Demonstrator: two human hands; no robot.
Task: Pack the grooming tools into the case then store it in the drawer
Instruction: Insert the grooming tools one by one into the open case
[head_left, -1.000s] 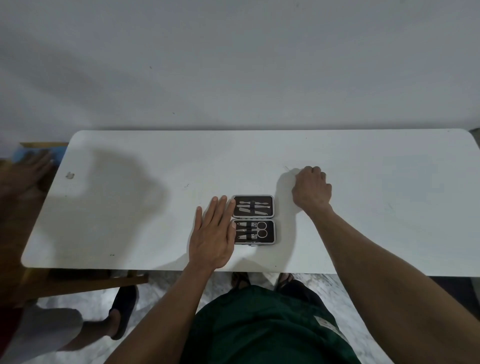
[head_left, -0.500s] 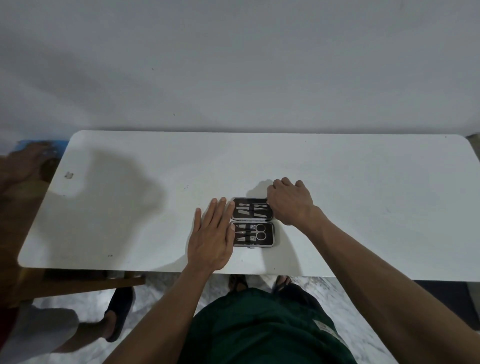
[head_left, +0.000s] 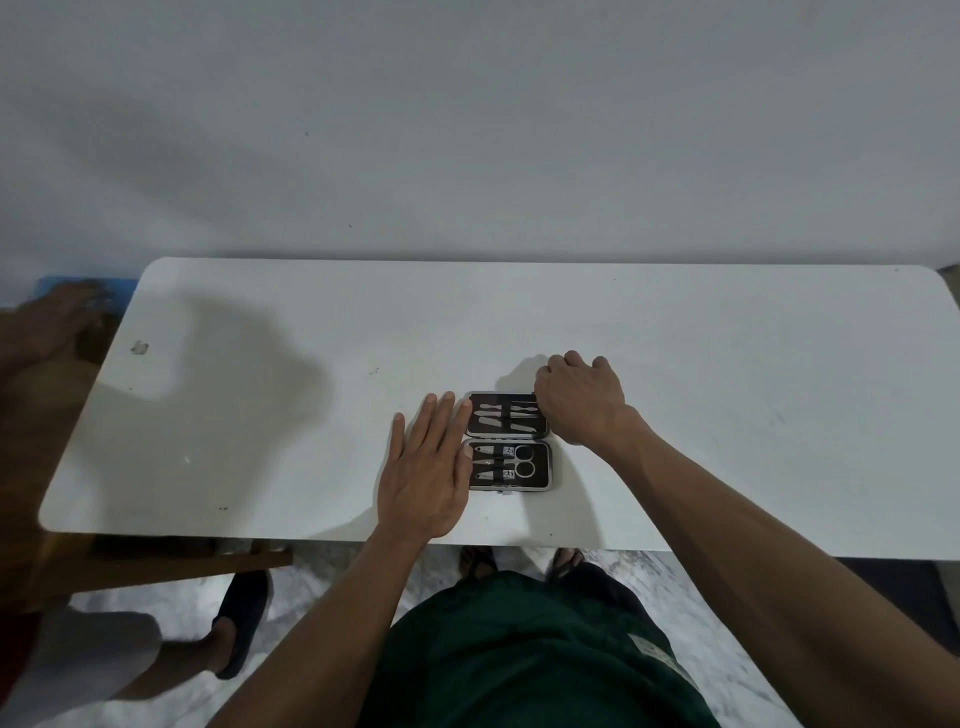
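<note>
A small black grooming case (head_left: 537, 439) with a silver rim lies open on the white table (head_left: 727, 389), its two halves one behind the other. The near half (head_left: 540, 480) holds scissors (head_left: 523, 461) and clippers under straps. Several thin metal tools sit in the far half (head_left: 475, 428). My left hand (head_left: 426, 467) lies flat and open on the table, fingertips touching the case's left edge. My right hand (head_left: 579, 400) is curled over the far half's right end, fingers pinched on a thin grooming tool (head_left: 522, 404) that is mostly hidden beneath it.
Another person is at the left: a blurred hand (head_left: 47, 322) by the table's left end and a foot in a black slipper (head_left: 241, 618) on the marble floor. A wooden frame (head_left: 182, 566) shows under the table's near left corner. A grey wall stands behind.
My right hand came back from the table surface, up and right of the case, and now sits on the far half's right end. My left hand stayed put.
</note>
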